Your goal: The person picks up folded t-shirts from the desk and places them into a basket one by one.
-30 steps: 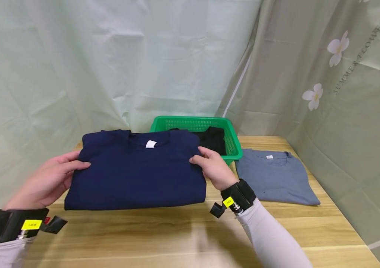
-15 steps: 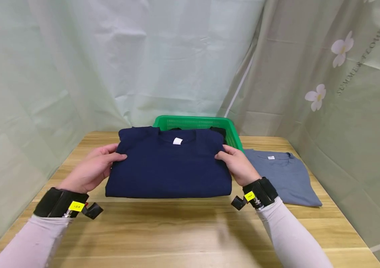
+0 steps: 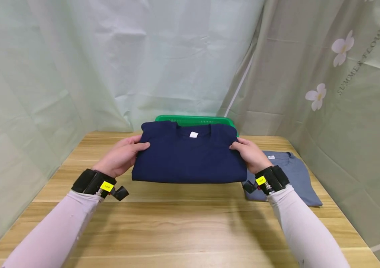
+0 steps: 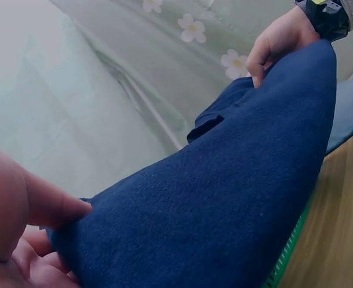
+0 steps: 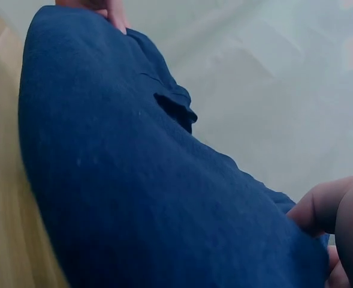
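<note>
A navy blue folded T-shirt (image 3: 190, 160) with a white neck label hangs in the air between my two hands, collar edge away from me. My left hand (image 3: 121, 156) pinches its left side, thumb on top and fingers beneath. On the opposite side my right hand (image 3: 251, 154) grips the shirt the same way. Both wrist views show the cloth (image 4: 206, 198) stretched from one hand to the other, its lower fold drooping a little. Behind the shirt stands a green plastic basket (image 3: 193, 120), of which mostly the back rim shows; its inside is hidden.
A grey-blue folded T-shirt (image 3: 297, 178) lies on the right of the wooden table (image 3: 176, 230), partly covered by my right hand and wrist. Curtains (image 3: 176, 67) enclose the table at the back and sides.
Both hands have carried the navy T-shirt right and away from me, over the front of the basket. The black clothing in the basket, visible before, is now hidden behind it.
</note>
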